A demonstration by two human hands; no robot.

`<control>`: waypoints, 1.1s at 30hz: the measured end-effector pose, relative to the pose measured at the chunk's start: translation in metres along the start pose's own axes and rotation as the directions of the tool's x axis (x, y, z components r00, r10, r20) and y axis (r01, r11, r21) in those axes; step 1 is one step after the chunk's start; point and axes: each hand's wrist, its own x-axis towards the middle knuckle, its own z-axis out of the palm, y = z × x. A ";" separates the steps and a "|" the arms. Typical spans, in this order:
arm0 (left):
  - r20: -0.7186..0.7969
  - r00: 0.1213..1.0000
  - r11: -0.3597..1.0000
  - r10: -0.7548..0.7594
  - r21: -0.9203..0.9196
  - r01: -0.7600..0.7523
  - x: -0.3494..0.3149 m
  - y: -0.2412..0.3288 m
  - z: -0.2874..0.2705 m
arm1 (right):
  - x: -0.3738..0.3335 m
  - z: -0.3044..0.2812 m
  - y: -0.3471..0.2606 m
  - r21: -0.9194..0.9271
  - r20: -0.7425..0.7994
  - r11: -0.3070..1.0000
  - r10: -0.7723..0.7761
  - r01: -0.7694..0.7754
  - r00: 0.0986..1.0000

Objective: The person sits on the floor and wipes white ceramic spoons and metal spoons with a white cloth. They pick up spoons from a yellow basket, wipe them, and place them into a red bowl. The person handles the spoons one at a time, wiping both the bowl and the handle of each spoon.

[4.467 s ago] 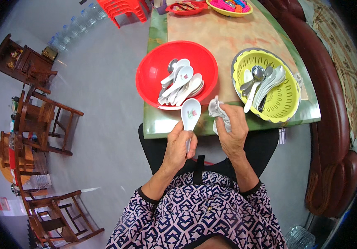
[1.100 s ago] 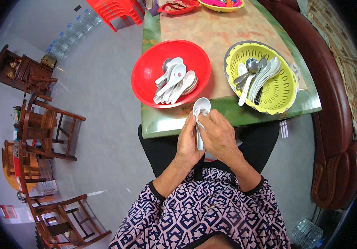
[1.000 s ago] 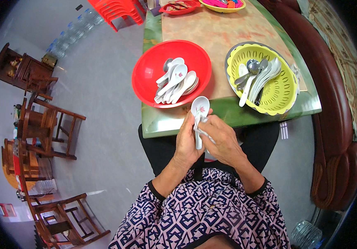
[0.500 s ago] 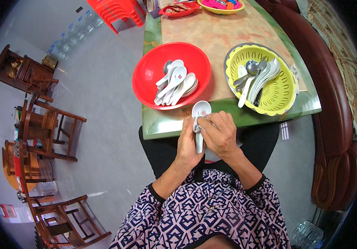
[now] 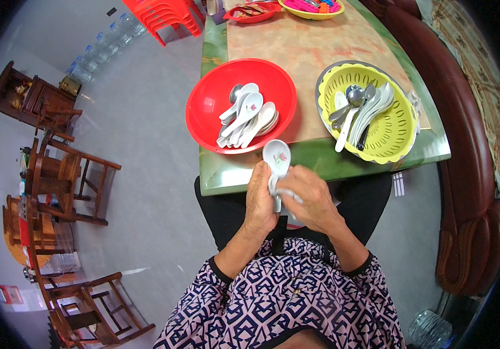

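Over my lap at the table's near edge, my left hand [image 5: 260, 198] is closed around the handle of a white soup spoon [image 5: 277, 152] with a pink flower in its bowl. The spoon stands bowl up, tilted to the left. My right hand [image 5: 309, 195] pinches a small white cloth or tissue [image 5: 292, 198] against the spoon's handle; motion blurs it. Just ahead, a red basin [image 5: 212, 84] holds several white spoons [image 5: 247, 116] and a metal one. At the right, a yellow-green strainer basket [image 5: 398, 131] holds white spoons [image 5: 375, 107] and metal spoons [image 5: 354, 98].
The green-edged table [image 5: 314, 154] carries a red dish [image 5: 253, 18] and a yellow bowl of colourful things [image 5: 311, 14] at its far end. A dark red sofa [image 5: 465, 192] runs along the right. Wooden chairs [image 5: 75, 180] and stacked red stools [image 5: 163, 20] stand leftward.
The spoon's bowl has shifted slightly left and tilted more that way. My right fingers have moved down along its handle with the white cloth or tissue.
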 end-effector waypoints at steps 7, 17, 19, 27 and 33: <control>0.069 0.996 0.997 -0.059 0.053 0.055 -0.002 0.010 0.008 | -0.013 0.007 -0.015 -0.052 -0.412 0.998 -0.002 -0.021 0.911; 0.118 0.982 0.961 -0.150 0.252 0.117 -0.014 -0.007 0.004 | 0.026 0.004 -0.007 0.116 -0.301 0.990 -0.043 0.082 0.953; 0.207 0.966 0.958 -0.157 0.271 0.098 -0.018 -0.004 0.005 | 0.035 -0.001 -0.003 0.284 -0.203 0.958 0.111 -0.050 0.973; 0.245 0.961 0.976 -0.127 0.206 0.076 -0.015 0.002 0.005 | 0.027 -0.001 -0.001 0.243 -0.166 0.970 0.040 0.001 0.985; 0.292 0.950 0.947 0.107 0.260 -0.187 -0.013 0.001 -0.007 | 0.006 0.013 -0.008 -0.240 -0.178 0.936 -0.303 0.257 0.936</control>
